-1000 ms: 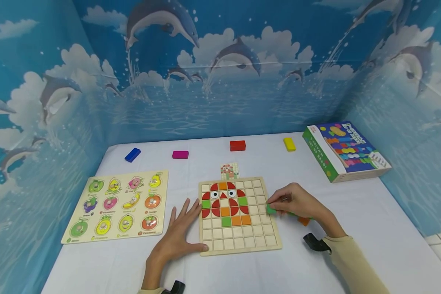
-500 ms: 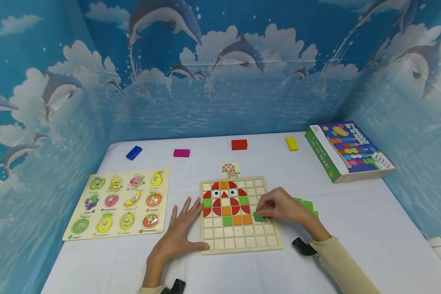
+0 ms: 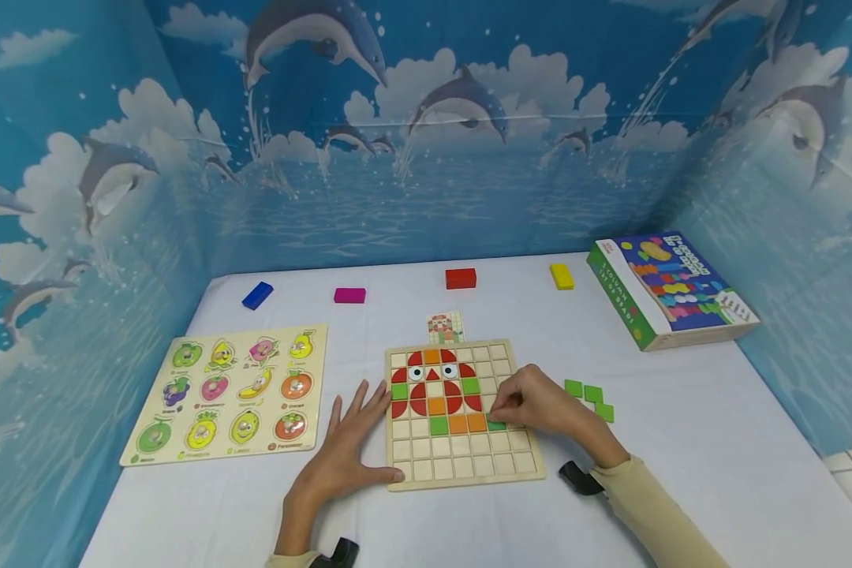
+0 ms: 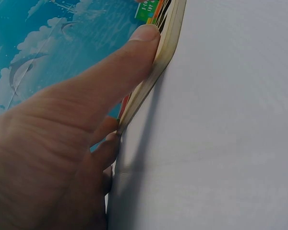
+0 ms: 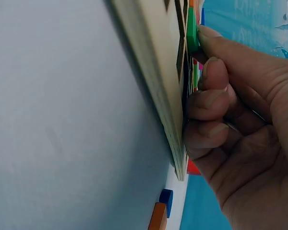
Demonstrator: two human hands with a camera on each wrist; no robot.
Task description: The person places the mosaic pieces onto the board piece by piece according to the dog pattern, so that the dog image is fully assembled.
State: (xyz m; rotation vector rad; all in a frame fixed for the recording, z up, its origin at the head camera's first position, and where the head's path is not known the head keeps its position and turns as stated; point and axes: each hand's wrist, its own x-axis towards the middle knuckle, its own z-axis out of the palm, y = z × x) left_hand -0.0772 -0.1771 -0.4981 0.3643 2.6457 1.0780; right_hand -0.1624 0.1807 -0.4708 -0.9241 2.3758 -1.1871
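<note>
A square wooden grid board (image 3: 468, 482) lies on the white table, with red, orange and green tiles forming a face-like pattern and two eye tiles. My left hand (image 3: 345, 450) rests along its left side, fingers spread and straight, thumb (image 4: 145, 36) on the near left corner. My right hand (image 3: 532, 401) pinches a green square tile (image 3: 495, 424) at the cell just right of two orange tiles (image 3: 467, 424). In the right wrist view the thumb presses that green tile (image 5: 192, 31) while the other fingers curl close over the board. Part of the board's right side is hidden by this hand.
Several loose green tiles (image 3: 592, 394) lie beyond the right forearm. A small pattern card (image 3: 445, 327) touches the board's far edge. Left stands a fruit puzzle board (image 3: 223, 398). Blue (image 3: 258, 296), magenta (image 3: 349, 295), red (image 3: 461, 278) and yellow (image 3: 562, 276) blocks and a game box (image 3: 670, 288) sit behind.
My right hand has moved left from beside the board onto it, bringing the green tile down into line with the orange ones. The left hand has stayed in place.
</note>
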